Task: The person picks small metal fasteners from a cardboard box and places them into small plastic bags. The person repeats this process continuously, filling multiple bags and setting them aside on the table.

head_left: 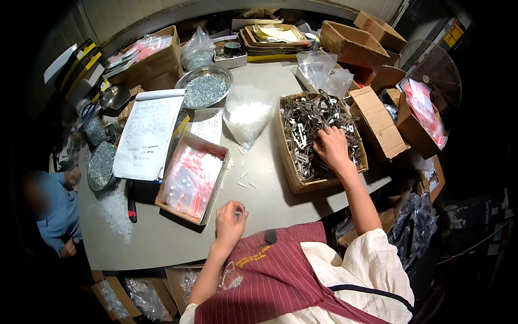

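Note:
My right hand (333,147) reaches into a cardboard box (288,156) heaped with small dark and silvery metal pieces (302,120). Its fingers are curled down among them, and the tips are partly hidden. Near the table's front edge, my left hand (230,222) is closed, with a small greyish thing between thumb and fingers that is too small to name. Just left of it stands a shallow box (204,217) of clear plastic bags with red edges (189,178). Several small white sticks (243,175) lie on the table between the two boxes.
A clear bag of white pieces (247,113) rests mid-table beside a metal bowl of screw-like hardware (206,89). Further left are a clipboard with paper (150,135), a red-and-black tool handle (132,202) and loose clear bits (116,213). Another person (56,208) is at the left edge.

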Action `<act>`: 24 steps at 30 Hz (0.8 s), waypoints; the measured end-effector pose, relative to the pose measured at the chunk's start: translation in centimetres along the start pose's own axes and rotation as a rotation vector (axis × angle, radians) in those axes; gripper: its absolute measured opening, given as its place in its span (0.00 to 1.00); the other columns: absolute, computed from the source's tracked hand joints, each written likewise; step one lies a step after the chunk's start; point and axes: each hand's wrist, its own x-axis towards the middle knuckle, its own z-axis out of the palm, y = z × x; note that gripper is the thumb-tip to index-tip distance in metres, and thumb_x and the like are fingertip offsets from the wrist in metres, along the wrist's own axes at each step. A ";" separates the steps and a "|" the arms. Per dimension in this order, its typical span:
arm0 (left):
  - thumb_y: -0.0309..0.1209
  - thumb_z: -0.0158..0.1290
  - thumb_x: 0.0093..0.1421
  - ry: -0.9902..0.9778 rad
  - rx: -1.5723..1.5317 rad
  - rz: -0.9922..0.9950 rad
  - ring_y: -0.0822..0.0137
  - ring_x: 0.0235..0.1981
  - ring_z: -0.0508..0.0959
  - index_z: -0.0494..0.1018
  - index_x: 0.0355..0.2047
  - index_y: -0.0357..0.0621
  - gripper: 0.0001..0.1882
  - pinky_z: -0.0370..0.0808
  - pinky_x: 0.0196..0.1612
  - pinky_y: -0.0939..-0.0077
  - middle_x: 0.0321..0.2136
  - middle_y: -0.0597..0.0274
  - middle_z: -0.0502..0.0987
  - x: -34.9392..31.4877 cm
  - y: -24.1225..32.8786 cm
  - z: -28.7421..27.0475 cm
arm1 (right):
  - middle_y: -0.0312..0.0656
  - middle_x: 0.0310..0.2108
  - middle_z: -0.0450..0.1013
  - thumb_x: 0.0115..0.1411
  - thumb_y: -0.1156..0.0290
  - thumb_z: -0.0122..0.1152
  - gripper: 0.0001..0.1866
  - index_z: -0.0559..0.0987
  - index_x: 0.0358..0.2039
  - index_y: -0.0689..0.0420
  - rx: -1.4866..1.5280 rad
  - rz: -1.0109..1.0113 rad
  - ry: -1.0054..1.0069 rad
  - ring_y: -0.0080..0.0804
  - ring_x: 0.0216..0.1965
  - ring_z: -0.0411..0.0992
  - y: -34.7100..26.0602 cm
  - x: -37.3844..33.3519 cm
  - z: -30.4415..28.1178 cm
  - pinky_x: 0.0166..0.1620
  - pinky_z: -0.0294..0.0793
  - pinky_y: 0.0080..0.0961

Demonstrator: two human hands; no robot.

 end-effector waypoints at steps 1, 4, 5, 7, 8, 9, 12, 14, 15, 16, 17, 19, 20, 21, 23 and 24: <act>0.24 0.63 0.53 0.002 0.004 -0.002 0.52 0.36 0.77 0.72 0.34 0.43 0.11 0.68 0.45 0.61 0.30 0.58 0.77 -0.1 -0.2 0.0 | 0.41 0.34 0.74 0.52 0.66 0.68 0.10 0.80 0.33 0.55 0.033 -0.041 -0.001 0.41 0.44 0.71 0.1 0.1 -0.1 0.51 0.66 0.37; 0.24 0.63 0.53 0.031 -0.006 -0.052 0.53 0.36 0.77 0.72 0.34 0.43 0.11 0.68 0.45 0.61 0.30 0.58 0.78 -0.7 -0.4 -0.2 | 0.39 0.33 0.76 0.54 0.63 0.67 0.09 0.82 0.32 0.54 0.247 -0.092 -0.045 0.39 0.43 0.71 0.8 -0.1 -1.2 0.50 0.65 0.37; 0.24 0.62 0.53 0.045 -0.013 -0.077 0.53 0.36 0.77 0.72 0.34 0.43 0.11 0.68 0.45 0.61 0.30 0.58 0.78 -0.9 -0.5 -0.3 | 0.39 0.30 0.76 0.54 0.63 0.67 0.08 0.83 0.30 0.53 0.320 -0.021 -0.044 0.40 0.40 0.72 1.3 0.1 -2.0 0.48 0.66 0.38; 0.25 0.62 0.54 0.051 -0.009 -0.077 0.54 0.34 0.78 0.73 0.34 0.42 0.10 0.72 0.41 0.63 0.30 0.57 0.78 -1.2 -1.0 -0.3 | 0.39 0.28 0.77 0.54 0.63 0.66 0.08 0.83 0.28 0.53 0.272 0.095 0.144 0.41 0.36 0.74 4.3 0.0 -1.5 0.44 0.66 0.40; 0.25 0.62 0.54 0.052 -0.004 -0.079 0.55 0.33 0.78 0.73 0.34 0.41 0.09 0.73 0.38 0.63 0.29 0.56 0.78 -1.4 -1.2 -0.3 | 0.40 0.27 0.77 0.54 0.62 0.65 0.09 0.83 0.27 0.54 0.226 0.166 0.182 0.42 0.35 0.74 5.2 -0.2 -1.8 0.41 0.66 0.42; 0.25 0.62 0.54 0.040 -0.006 -0.077 0.55 0.33 0.78 0.73 0.34 0.41 0.09 0.73 0.38 0.63 0.29 0.56 0.78 -1.5 -1.3 -0.2 | 0.41 0.28 0.78 0.54 0.62 0.65 0.10 0.84 0.27 0.55 0.166 0.265 0.118 0.43 0.35 0.74 6.4 -0.3 -1.3 0.41 0.67 0.42; 0.25 0.62 0.55 0.009 -0.011 -0.052 0.56 0.32 0.79 0.73 0.34 0.40 0.09 0.74 0.37 0.63 0.29 0.56 0.78 -1.1 -1.6 0.0 | 0.45 0.29 0.80 0.54 0.59 0.66 0.12 0.86 0.27 0.55 0.135 0.347 -0.012 0.45 0.37 0.75 8.0 -0.2 -0.3 0.43 0.68 0.42; 0.25 0.62 0.55 0.005 -0.019 -0.040 0.56 0.32 0.79 0.73 0.34 0.40 0.08 0.74 0.37 0.63 0.29 0.56 0.78 -0.9 -1.5 -0.1 | 0.46 0.29 0.80 0.54 0.57 0.67 0.14 0.87 0.27 0.54 0.064 0.366 -0.097 0.45 0.39 0.76 7.0 0.6 -0.2 0.44 0.68 0.42; 0.25 0.61 0.55 0.015 -0.016 -0.040 0.55 0.32 0.79 0.73 0.34 0.40 0.09 0.74 0.38 0.63 0.30 0.56 0.78 -0.7 -1.4 -0.1 | 0.45 0.29 0.80 0.54 0.56 0.67 0.14 0.87 0.27 0.54 0.036 0.361 -0.102 0.45 0.38 0.77 6.8 0.8 0.3 0.45 0.67 0.42; 0.25 0.61 0.55 0.020 -0.015 -0.040 0.55 0.33 0.78 0.73 0.35 0.40 0.09 0.73 0.38 0.63 0.30 0.55 0.78 -0.5 -1.1 -0.1 | 0.45 0.28 0.80 0.53 0.55 0.67 0.14 0.87 0.27 0.54 0.013 0.369 -0.112 0.45 0.38 0.77 6.7 1.1 0.5 0.46 0.67 0.41; 0.25 0.61 0.55 0.027 -0.015 -0.041 0.55 0.33 0.78 0.73 0.35 0.40 0.09 0.73 0.39 0.63 0.30 0.55 0.78 -0.4 -0.8 0.0 | 0.46 0.28 0.81 0.53 0.55 0.67 0.15 0.87 0.26 0.54 -0.010 0.376 -0.121 0.44 0.38 0.77 6.6 1.3 0.6 0.46 0.67 0.41; 0.25 0.61 0.56 0.068 0.017 -0.025 0.54 0.34 0.78 0.73 0.37 0.40 0.10 0.73 0.40 0.62 0.31 0.54 0.78 -0.4 -0.6 0.1 | 0.46 0.28 0.80 0.53 0.56 0.67 0.15 0.86 0.25 0.55 -0.128 0.367 -0.133 0.44 0.38 0.77 6.1 1.6 0.7 0.46 0.67 0.40; 0.25 0.61 0.56 0.090 0.034 -0.019 0.54 0.35 0.78 0.73 0.37 0.40 0.10 0.73 0.40 0.62 0.31 0.53 0.78 -0.5 -0.6 0.0 | 0.46 0.28 0.80 0.52 0.56 0.68 0.15 0.86 0.24 0.55 -0.186 0.361 -0.139 0.44 0.38 0.77 5.6 1.9 0.8 0.47 0.66 0.40; 0.25 0.61 0.57 0.106 0.036 -0.023 0.53 0.35 0.78 0.73 0.38 0.40 0.10 0.73 0.41 0.61 0.32 0.53 0.78 -0.6 -0.8 0.1 | 0.47 0.28 0.80 0.52 0.57 0.68 0.14 0.85 0.24 0.55 -0.217 0.368 -0.145 0.44 0.38 0.77 5.1 2.2 1.0 0.47 0.66 0.40; 0.26 0.60 0.58 0.134 0.032 -0.030 0.53 0.36 0.78 0.73 0.39 0.39 0.10 0.73 0.42 0.61 0.32 0.53 0.78 -0.8 -1.2 0.3 | 0.48 0.28 0.80 0.51 0.59 0.67 0.12 0.85 0.23 0.56 -0.289 0.386 -0.158 0.45 0.37 0.77 4.6 2.5 1.2 0.47 0.66 0.39; 0.26 0.60 0.58 0.142 0.028 -0.028 0.53 0.37 0.78 0.73 0.39 0.39 0.10 0.72 0.43 0.61 0.33 0.53 0.78 -0.9 -1.3 0.3 | 0.48 0.28 0.81 0.50 0.62 0.66 0.10 0.85 0.23 0.56 -0.275 0.419 -0.135 0.45 0.38 0.78 4.5 2.6 1.5 0.48 0.65 0.37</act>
